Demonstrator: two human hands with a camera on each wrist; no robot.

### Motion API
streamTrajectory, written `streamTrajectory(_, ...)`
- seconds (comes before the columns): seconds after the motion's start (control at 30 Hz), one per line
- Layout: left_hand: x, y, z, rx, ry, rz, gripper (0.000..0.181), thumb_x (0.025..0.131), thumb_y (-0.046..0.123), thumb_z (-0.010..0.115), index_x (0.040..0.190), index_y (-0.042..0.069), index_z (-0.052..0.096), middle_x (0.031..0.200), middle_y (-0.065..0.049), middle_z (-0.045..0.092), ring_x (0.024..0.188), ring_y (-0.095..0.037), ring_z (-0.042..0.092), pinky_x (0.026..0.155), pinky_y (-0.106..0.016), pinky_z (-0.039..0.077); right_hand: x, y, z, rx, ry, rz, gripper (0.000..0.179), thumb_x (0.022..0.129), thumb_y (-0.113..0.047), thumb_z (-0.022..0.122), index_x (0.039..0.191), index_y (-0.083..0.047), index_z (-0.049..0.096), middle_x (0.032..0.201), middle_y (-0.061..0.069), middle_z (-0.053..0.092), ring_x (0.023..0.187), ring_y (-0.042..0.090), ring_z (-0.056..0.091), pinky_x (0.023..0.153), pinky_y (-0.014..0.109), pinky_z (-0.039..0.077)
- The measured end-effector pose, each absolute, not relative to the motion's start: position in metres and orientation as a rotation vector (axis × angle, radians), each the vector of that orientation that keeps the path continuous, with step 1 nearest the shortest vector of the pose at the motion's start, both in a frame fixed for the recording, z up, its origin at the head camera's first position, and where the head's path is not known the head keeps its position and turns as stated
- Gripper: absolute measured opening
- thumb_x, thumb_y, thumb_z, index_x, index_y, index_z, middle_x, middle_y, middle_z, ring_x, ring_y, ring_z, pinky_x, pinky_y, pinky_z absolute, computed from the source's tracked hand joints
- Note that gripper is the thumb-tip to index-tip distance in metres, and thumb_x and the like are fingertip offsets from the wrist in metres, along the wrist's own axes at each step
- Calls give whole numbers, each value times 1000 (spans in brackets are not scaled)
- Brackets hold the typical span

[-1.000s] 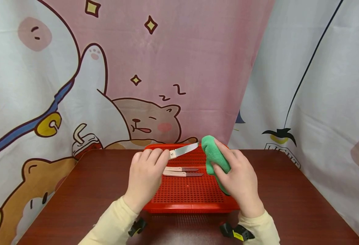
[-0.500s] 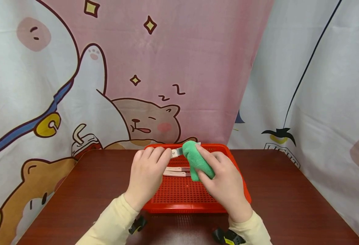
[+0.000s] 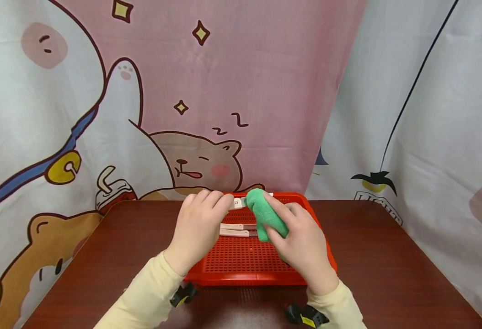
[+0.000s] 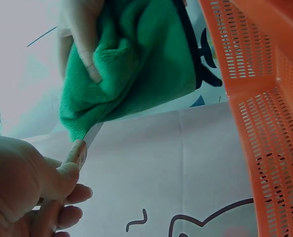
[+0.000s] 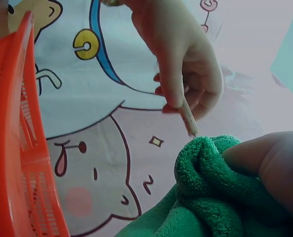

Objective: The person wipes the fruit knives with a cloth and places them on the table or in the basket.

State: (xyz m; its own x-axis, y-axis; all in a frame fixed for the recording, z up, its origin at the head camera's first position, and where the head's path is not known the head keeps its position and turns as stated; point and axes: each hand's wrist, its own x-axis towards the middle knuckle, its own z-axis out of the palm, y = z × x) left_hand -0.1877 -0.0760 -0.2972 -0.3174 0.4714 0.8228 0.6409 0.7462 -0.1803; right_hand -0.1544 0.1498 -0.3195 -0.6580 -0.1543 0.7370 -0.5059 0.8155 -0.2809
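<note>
A knife (image 3: 238, 204) with a pale handle is gripped by my left hand (image 3: 200, 228), its blade pointing right. My right hand (image 3: 300, 235) pinches a green cloth (image 3: 265, 214) folded around that blade, which is mostly hidden; a bit of the tip shows past the cloth. In the left wrist view, the cloth (image 4: 136, 69) meets the blade just beyond the handle (image 4: 77, 154). The right wrist view shows the cloth (image 5: 210, 182) bunched under my right thumb. Below the hands, two more knives (image 3: 234, 233) with pale handles lie in a red basket (image 3: 249, 278).
The red perforated basket stands on a dark brown table (image 3: 389, 274), which extends to both sides of it. Behind the table hangs a curtain (image 3: 274, 91) with cartoon animals. Black wrist cameras (image 3: 183, 294) are strapped on both wrists.
My right hand has moved left with the cloth, from beside the blade tip onto the blade. Over the last half second my left hand and the knife have risen slightly.
</note>
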Motion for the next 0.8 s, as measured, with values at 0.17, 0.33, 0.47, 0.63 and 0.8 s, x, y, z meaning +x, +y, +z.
streamTrajectory(0.17, -188, -76, -293, -889, -1983, -241, 22, 82, -5, 71, 95, 9, 59, 85, -4, 61, 72, -26, 56, 54, -35, 34, -156, 164, -318, 435, -2251, 600, 67, 77, -11, 81, 139, -26, 59, 96, 9, 61, 78, 23, 56, 58, 39, 47)
streamTrajectory(0.33, -190, -78, -291, -921, -2024, -265, 26, 80, -5, 73, 93, 10, 58, 83, -2, 60, 70, -24, 54, 56, -34, 35, -154, 179, -316, 372, -2254, 609, 67, 78, -11, 81, 140, -26, 59, 96, 10, 62, 80, 25, 57, 60, 42, 47)
streamTrajectory(0.47, -194, -79, -288, -954, -2073, -317, 26, 81, -4, 73, 92, 13, 57, 84, -1, 62, 69, -21, 53, 56, -33, 36, -152, 191, -315, 309, -2248, 631, 66, 79, -11, 81, 139, -24, 59, 97, 12, 62, 80, 26, 57, 60, 45, 46)
streamTrajectory(0.63, -202, -80, -285, -1014, -2141, -379, 23, 83, 1, 75, 95, 13, 60, 86, 1, 64, 70, -20, 53, 58, -33, 40, -151, 208, -315, 207, -2234, 655, 63, 81, -12, 78, 140, -24, 58, 101, 16, 63, 82, 29, 58, 62, 49, 46)
streamTrajectory(0.8, -218, -78, -283, -1069, -2262, -423, 26, 82, 3, 78, 101, 13, 62, 88, 2, 65, 76, -21, 59, 62, -35, 46, -150, 226, -314, 117, -2226, 658, 63, 83, -12, 76, 142, -25, 57, 104, 18, 62, 84, 32, 57, 63, 52, 46)
